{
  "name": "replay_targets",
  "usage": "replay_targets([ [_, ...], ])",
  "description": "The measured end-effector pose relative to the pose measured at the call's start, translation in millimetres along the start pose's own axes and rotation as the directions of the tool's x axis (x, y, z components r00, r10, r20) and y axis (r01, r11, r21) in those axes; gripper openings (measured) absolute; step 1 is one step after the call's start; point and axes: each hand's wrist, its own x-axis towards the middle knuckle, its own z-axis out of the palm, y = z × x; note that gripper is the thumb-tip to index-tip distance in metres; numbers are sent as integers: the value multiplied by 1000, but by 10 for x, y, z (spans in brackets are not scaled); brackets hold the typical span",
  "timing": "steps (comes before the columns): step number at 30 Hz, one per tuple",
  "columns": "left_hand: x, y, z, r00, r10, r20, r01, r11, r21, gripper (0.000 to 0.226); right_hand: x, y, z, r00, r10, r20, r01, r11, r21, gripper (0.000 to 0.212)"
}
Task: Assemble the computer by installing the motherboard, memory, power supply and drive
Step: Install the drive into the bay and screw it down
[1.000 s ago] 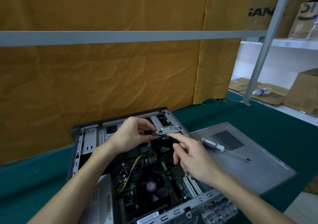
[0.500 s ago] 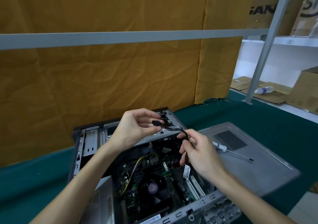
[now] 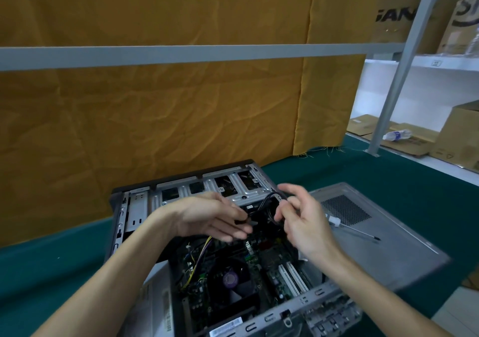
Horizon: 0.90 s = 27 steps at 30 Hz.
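Both hands are up over the open computer case, working a black cable between them. The left hand lies palm inward with its fingers stretched toward the right; its fingertips meet the cable's near end, though I cannot tell whether they pinch it or only touch it. The right hand has thumb and curled fingers closed round the cable where it loops up and over, with the forefinger lifted free above.

Beneath them the case lies on its side on the green bench, its inside facing up. The motherboard is already seated in it, with a round black fan near the middle, white slots to its right and a bundle of yellow and black wires running down the left part. The metal drive cage sits at the far end of the case, just beyond the hands.

To the right, the grey side panel lies flat on the bench beside the case, and a screwdriver rests on top of it. An ochre cloth hangs behind the bench. On the shelf at the far right stand cardboard boxes and a plastic bottle lying on its side.
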Motion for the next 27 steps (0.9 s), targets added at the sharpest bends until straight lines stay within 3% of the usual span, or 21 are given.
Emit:
replay_targets([
  [3, 44, -21, 82, 982, -133, 132, 140, 989, -45, 12, 13, 24, -8, 999, -48, 0, 47, 995, -84, 20],
  [8, 63, -33, 204, 964, -151, 220, 156, 988, -9, 18, 25, 55, -11, 999, -50, -20, 46, 982, -183, 21],
  [23, 55, 8, 189, 949, -171, 265, 208, 971, -120, 29, 43, 58, 21, 999, -40, 29, 48, 933, -358, 22],
  [27, 62, -45, 160, 965, -126, 232, 126, 992, 16, 18, 35, 48, 24, 996, -80, 29, 85, 956, -282, 20],
])
